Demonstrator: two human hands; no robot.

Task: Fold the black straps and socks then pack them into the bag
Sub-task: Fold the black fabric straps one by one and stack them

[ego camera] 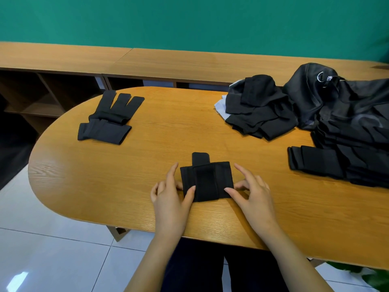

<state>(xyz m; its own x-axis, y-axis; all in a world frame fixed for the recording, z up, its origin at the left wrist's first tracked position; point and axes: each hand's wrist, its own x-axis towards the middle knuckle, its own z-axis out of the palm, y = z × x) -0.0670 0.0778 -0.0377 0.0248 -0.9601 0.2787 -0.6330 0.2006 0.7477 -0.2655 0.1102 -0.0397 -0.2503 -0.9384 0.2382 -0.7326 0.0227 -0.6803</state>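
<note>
A folded black strap (207, 181) lies near the front edge of the oval wooden table (147, 165), with a short tab sticking out at its far side. My left hand (170, 197) pinches the strap's left edge, thumb on top. On the other side my right hand (250, 192) pinches its right edge in the same way. Folded black pieces (109, 121) sit at the far left of the table. An unfolded heap of black socks and straps (261, 110) lies at the far right, beside the black mesh bag (341, 110).
A folded black strap (315, 163) rests by the bag at the right. A long wooden counter (168, 62) with open shelves runs behind the table under a green wall. White floor tiles show at the left, and a green plant (370, 275) at the lower right.
</note>
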